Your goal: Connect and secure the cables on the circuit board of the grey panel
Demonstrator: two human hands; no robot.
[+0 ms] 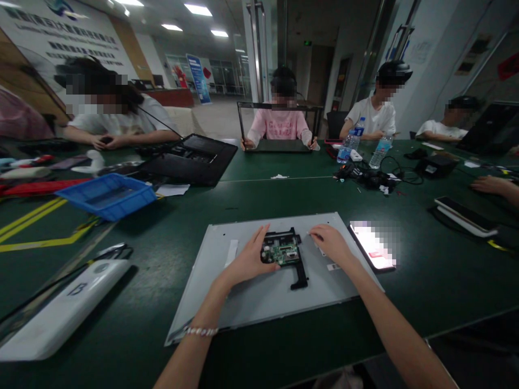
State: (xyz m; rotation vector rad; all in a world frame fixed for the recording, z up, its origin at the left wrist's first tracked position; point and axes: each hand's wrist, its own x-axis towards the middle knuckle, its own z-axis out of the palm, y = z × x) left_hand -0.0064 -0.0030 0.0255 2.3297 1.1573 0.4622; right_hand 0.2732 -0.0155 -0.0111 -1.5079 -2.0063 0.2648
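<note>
A green circuit board [287,254] sits in a black plastic frame [300,274] with an arm reaching down on its right. Both rest on a flat grey panel [251,302] lying on the table. My left hand [249,259] grips the board's left side, thumb at the lower edge and fingers at the upper one. Right of the board, my right hand [332,244] is closed in a pinch just above the panel. Whatever its fingertips hold is too small and hidden to make out. A lit phone [373,246] lies by the panel's right edge.
On the left are a white power bank [68,308] with a cable, a blue tray [107,195] and a black laptop part [194,159]. Bottles [381,150] and tangled cables [367,175] stand back right. Across the table, a person [279,121] holds a dark screen frame [240,121].
</note>
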